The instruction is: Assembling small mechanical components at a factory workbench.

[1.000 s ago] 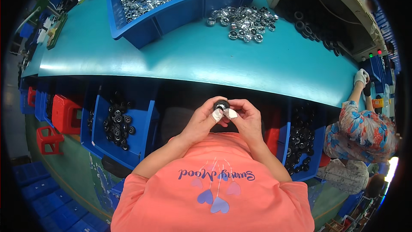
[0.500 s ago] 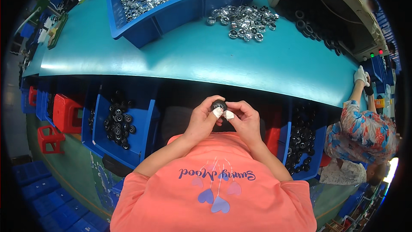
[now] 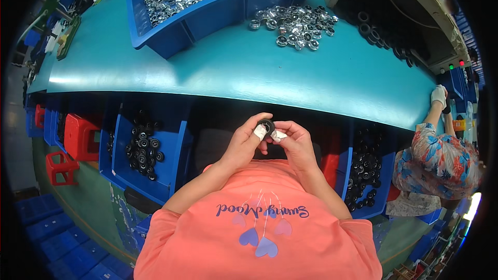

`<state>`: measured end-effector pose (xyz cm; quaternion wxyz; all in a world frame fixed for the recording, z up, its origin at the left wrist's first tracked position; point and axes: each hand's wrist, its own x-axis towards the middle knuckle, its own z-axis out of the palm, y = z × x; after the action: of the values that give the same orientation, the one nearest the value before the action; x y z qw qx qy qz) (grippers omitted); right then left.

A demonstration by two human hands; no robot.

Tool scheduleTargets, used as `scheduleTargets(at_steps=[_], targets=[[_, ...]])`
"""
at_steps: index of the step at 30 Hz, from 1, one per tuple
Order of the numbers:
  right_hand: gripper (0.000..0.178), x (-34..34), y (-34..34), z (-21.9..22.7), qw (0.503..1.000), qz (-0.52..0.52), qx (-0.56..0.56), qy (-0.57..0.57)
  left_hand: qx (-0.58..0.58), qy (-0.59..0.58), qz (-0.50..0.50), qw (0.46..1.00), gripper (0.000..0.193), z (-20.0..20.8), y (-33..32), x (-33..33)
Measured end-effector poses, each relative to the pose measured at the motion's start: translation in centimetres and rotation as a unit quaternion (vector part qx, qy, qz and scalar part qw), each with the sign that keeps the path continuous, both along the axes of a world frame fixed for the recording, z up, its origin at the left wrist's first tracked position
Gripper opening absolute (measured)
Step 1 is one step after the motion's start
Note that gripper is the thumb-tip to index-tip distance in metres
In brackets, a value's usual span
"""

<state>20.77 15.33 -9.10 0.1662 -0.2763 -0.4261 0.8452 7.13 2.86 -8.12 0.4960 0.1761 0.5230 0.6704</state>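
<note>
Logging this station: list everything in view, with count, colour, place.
Round part: one, black, between hands
Table: one, teal, ahead
Large bin: one, blue, on table
Clear wheels: many, clear and black, in and before large bin
Rings: several, black, by machine
Machine: one, beige, upper right
Lower bins: two-plus, blue, flanking person
Dark wheels: many, black, lower bins
Stools: two-plus, red, left
Crates: several, blue, lower left
Co-worker: one plainly, floral, right
Shirt: one, coral, bottom
Left hand, right hand: two, white-covered thumbs, on round part
</note>
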Motion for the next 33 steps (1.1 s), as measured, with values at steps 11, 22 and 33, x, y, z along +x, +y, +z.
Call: scheduleTargets(at_steps=[11, 22, 33], targets=[[0.024, -0.5, -0.4, 0.9, 0.998, 0.021, 0.06, -0.005, -0.036, 0.064, -0.05, 0.996, 0.04, 0.0, -0.3, -1.4], [0.03, -0.4, -0.2, -0.1, 0.998, 0.027, 0.028, -0.039, -0.055, 0.204, -0.078, 0.974, 0.063, 1.0, -0.5, -0.4], [0.031, 0.6, 1.3, 2.6, 0.997, 0.015, 0.062, -0.046, -0.032, 0.161, -0.01, 0.986, 0.058, 2.2, -1.0, -0.6]])
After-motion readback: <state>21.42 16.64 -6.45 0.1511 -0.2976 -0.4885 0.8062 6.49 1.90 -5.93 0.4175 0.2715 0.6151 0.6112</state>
